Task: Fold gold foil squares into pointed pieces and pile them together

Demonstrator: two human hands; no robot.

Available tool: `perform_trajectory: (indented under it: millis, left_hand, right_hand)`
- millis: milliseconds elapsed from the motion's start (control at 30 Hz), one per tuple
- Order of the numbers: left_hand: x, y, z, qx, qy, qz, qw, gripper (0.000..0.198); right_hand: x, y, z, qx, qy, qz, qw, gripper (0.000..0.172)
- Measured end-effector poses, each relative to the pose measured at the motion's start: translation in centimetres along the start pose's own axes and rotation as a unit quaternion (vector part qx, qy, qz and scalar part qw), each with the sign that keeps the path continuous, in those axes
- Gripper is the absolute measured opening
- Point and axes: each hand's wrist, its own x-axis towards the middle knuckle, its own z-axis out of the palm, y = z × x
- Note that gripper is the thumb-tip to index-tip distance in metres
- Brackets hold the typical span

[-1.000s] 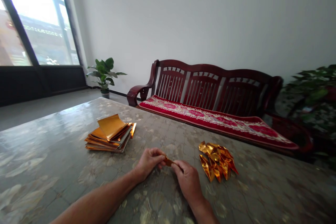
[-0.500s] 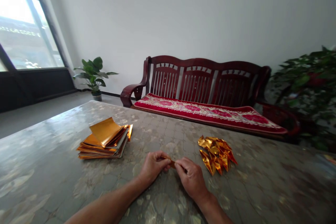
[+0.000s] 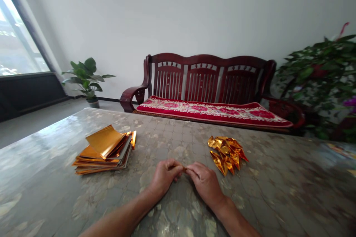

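My left hand (image 3: 165, 175) and my right hand (image 3: 204, 184) meet above the marble-patterned table top (image 3: 258, 189), their fingertips pinching a small folded piece of gold foil paper (image 3: 184, 169). Most of that piece is hidden by my fingers. To the left of my left hand lies a stack of gold foil sheets (image 3: 102, 152), its top sheet curling upward. A loose heap of folded gold foil pieces (image 3: 226, 154) sits just beyond my right hand, not touching it.
Beyond the table stands a dark red wooden bench (image 3: 204, 77) with a red floral cushion (image 3: 211, 110). A potted plant (image 3: 85, 76) stands on the floor at the left, below a window (image 3: 16, 40). A leafy plant (image 3: 317, 74) fills the right side.
The view has swung, so the room slides left and sits level. My hands have drawn closer together, and more of the small foil piece is covered by my fingers.
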Motion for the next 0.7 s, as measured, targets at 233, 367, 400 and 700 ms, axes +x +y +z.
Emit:
perform_trajectory:
  millis: [233, 367, 400, 700]
  left_hand:
    - [0.33, -0.39, -0.46, 0.031, 0.044, 0.02, 0.998, 0.022]
    - [0.08, -0.33, -0.36, -0.041, 0.022, -0.021, 0.999, 0.032]
    - [0.0, -0.34, -0.32, -0.047, 0.018, -0.022, 0.999, 0.034]
    - [-0.55, -0.46, 0.04, -0.039, 0.013, 0.009, 0.999, 0.035]
  right_hand:
    - [-0.59, 0.55, 0.15, -0.004, 0.02, -0.011, 1.0, 0.028]
    - [-0.89, 0.71, 0.22, 0.0, 0.035, 0.017, 0.999, 0.023]
    - [-0.92, 0.71, 0.15, 0.001, 0.035, 0.018, 0.999, 0.021]
    - [-0.87, 0.96, -0.66, 0.0, 0.002, -0.07, 0.998, 0.029]
